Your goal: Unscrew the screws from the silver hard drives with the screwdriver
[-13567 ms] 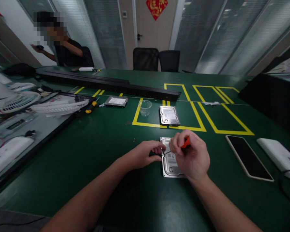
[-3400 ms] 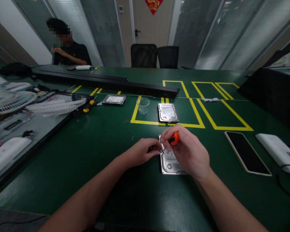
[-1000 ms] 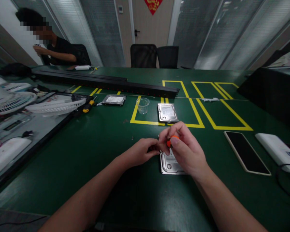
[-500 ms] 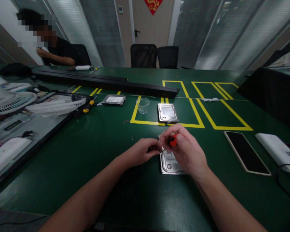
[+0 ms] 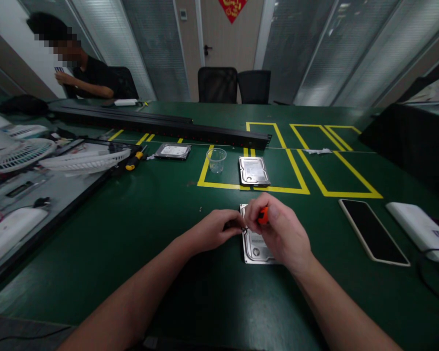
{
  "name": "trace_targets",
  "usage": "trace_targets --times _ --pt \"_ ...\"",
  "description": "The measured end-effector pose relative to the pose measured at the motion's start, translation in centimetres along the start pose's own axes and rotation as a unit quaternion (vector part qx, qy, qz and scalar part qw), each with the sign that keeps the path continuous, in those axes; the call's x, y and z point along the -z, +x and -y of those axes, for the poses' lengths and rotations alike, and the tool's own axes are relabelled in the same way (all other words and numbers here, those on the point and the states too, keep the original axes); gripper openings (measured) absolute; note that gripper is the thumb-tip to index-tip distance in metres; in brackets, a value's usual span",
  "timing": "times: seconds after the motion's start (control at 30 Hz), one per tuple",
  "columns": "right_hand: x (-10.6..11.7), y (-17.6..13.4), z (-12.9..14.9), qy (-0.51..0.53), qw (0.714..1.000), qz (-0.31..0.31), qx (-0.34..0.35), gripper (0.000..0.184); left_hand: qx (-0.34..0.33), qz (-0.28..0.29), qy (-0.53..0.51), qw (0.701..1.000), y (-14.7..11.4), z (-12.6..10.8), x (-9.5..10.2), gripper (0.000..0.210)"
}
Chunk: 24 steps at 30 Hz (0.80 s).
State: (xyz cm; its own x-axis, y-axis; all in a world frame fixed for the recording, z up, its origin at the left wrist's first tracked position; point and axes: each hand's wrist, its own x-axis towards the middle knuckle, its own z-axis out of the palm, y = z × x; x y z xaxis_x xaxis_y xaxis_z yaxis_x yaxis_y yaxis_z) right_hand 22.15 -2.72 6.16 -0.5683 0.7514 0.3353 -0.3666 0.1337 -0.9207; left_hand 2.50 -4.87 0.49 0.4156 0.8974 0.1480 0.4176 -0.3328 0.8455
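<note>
A silver hard drive point(image 5: 258, 248) lies label side up on the green table in front of me. My right hand point(image 5: 283, 234) is closed round the orange-red and black handle of a screwdriver point(image 5: 263, 215), its tip pointing down at the drive's left edge. My left hand point(image 5: 219, 229) reaches in from the left, thumb and fingers pinched together beside that tip at the edge. What those fingertips hold, if anything, is hidden. Several tiny screws point(image 5: 200, 209) lie on the table left of the drive.
Beyond my hands stand a second hard drive point(image 5: 254, 170) and a clear plastic cup point(image 5: 216, 161). Farther left are another drive point(image 5: 173, 151) and a yellow-black screwdriver point(image 5: 134, 160). A phone point(image 5: 373, 231) and white power bank point(image 5: 420, 229) lie right. A person point(image 5: 95, 78) sits far left.
My right hand has turned slightly with the screwdriver and sits a little lower, baring more of the drive's top edge. The left hand has stayed in place.
</note>
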Motion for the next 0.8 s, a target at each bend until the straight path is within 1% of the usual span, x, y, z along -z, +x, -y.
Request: trace_targets --times 0.13,0.27,0.4,0.47,0.5,0.57,0.63,0.67,0.7,0.77,0.8 --pt "0.2 0.0 0.3 -0.01 1.0 -0.002 0.002 0.039 0.009 0.008 -0.002 1.0 0.0 0.0 0.1 0.009" --pt "0.1 0.0 0.6 0.007 1.0 -0.001 0.011 0.037 0.011 0.01 0.006 1.0 0.1 -0.4 0.1 0.01" --pt "0.6 0.0 1.9 0.025 0.999 -0.013 0.039 0.036 0.008 0.015 0.023 1.0 0.1 -0.6 0.3 0.011" --pt "1.3 0.1 3.1 0.012 0.997 -0.034 0.065 0.037 0.01 0.01 0.049 0.999 -0.2 -0.7 1.3 0.014" --pt "1.7 0.0 3.7 -0.005 0.996 -0.043 0.076 0.037 0.016 -0.001 0.074 0.997 -0.4 -0.7 2.1 0.014" --pt "2.9 -0.1 4.8 -0.061 0.991 -0.061 0.105 0.037 0.029 -0.049 0.14 0.989 -1.0 -0.8 4.1 0.012" --pt "4.4 -0.5 5.3 -0.159 0.973 -0.083 0.147 0.034 0.062 -0.105 0.205 0.971 -1.7 -0.9 6.3 0.01" --pt "5.3 -0.7 5.2 -0.224 0.955 -0.098 0.169 0.031 0.088 -0.124 0.237 0.96 -2.1 -0.9 7.2 0.011" --pt "6.2 -1.0 5.0 -0.294 0.931 -0.101 0.193 0.028 0.116 -0.141 0.265 0.947 -2.4 -0.8 8.0 0.011" --pt "8.0 -1.5 4.0 -0.407 0.883 -0.084 0.219 0.023 0.177 -0.144 0.296 0.927 -2.8 -0.6 8.9 0.015" --pt "8.8 -1.8 3.3 -0.438 0.861 -0.099 0.239 0.021 0.205 -0.137 0.301 0.921 -2.9 -0.5 9.0 0.016"
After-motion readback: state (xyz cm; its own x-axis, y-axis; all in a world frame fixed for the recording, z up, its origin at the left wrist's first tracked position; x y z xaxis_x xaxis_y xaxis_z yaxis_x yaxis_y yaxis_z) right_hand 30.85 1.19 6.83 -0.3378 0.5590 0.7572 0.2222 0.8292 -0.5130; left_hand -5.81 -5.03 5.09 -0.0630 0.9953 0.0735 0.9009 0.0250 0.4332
